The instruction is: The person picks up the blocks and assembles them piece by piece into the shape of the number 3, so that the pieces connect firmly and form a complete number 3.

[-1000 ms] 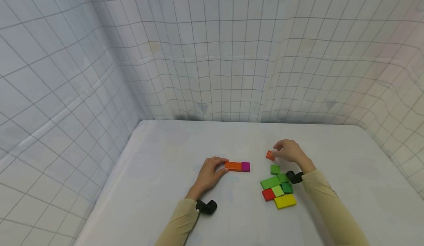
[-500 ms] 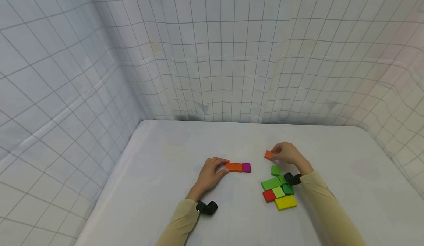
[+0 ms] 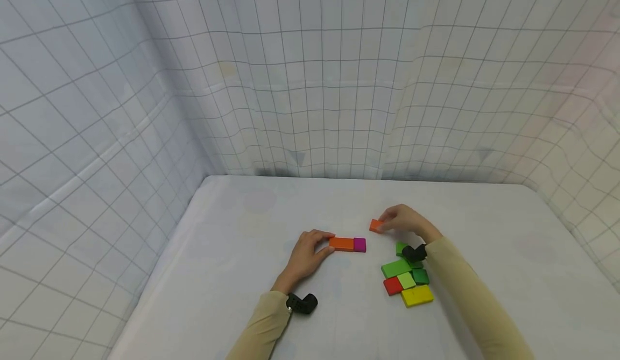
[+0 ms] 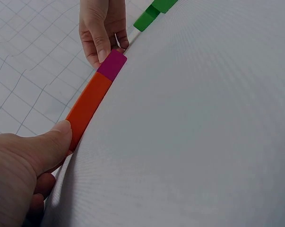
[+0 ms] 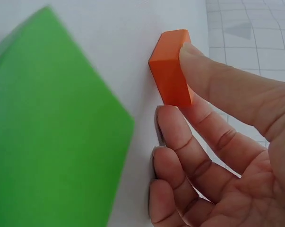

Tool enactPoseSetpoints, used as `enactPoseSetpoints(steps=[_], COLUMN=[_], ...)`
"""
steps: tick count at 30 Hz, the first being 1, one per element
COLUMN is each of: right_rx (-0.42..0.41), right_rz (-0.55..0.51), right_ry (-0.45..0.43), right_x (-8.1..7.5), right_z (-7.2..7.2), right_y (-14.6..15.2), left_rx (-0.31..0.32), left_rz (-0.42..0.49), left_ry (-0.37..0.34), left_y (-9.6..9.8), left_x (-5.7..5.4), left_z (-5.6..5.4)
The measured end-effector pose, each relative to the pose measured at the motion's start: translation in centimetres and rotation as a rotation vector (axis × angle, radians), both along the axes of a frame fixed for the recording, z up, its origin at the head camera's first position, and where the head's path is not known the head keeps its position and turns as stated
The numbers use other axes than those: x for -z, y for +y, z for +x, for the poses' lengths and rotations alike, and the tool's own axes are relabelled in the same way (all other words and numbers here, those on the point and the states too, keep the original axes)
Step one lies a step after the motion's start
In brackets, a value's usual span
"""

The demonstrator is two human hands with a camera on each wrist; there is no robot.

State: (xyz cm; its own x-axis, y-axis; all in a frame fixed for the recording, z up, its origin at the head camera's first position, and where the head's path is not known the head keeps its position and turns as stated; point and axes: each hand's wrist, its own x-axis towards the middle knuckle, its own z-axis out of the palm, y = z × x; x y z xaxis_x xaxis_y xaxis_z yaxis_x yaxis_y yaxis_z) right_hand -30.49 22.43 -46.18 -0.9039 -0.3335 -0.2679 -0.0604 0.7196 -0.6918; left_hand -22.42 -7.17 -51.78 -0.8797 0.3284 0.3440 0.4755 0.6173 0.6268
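In the head view, my left hand (image 3: pixel 305 253) pinches the left end of a long orange block (image 3: pixel 342 244) lying on the white table. A small magenta block (image 3: pixel 360 245) sits flush against the orange block's right end; the left wrist view shows the two in line. My right hand (image 3: pixel 409 221) holds a small orange block (image 3: pixel 376 226) between thumb and index finger, beyond and to the right of the magenta one. The right wrist view shows this small orange block (image 5: pixel 168 71) tilted, the other fingers curled below it.
Right of centre lies a cluster: a long green block (image 3: pixel 395 268), a light green (image 3: pixel 407 280), a dark green (image 3: pixel 420 276), a red (image 3: pixel 393 286) and a yellow (image 3: pixel 417 296). The right wrist's black camera (image 3: pixel 415 253) partly covers a small green block (image 3: pixel 400 248). Gridded white curtains surround the table.
My right hand has taken the small orange block between thumb and finger and moved it left, towards the magenta block. The left hand has stayed in place.
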Motion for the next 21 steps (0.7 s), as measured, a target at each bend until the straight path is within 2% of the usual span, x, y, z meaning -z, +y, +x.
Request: enactPoseSetpoints(steps=[7, 13, 21], right_rx=[-0.054, -0.038, -0.067], right_rz=[-0.005, -0.021, -0.056], right_ry=[-0.041, -0.086, -0.087], right_x=[-0.1, 0.4, 0.5], right_z=[-0.3, -0.4, 0.0], right_y=[-1.1, -1.5, -1.7], left_rx=[0.004, 0.006, -0.001], left_rz=[0.01, 0.01, 0.012], left_ry=[0.017, 0.014, 0.004], left_y=[0.1, 0.0, 0.1], left_x=[0.0, 0.0, -0.1], left_z=[0.0, -0.1, 0.0])
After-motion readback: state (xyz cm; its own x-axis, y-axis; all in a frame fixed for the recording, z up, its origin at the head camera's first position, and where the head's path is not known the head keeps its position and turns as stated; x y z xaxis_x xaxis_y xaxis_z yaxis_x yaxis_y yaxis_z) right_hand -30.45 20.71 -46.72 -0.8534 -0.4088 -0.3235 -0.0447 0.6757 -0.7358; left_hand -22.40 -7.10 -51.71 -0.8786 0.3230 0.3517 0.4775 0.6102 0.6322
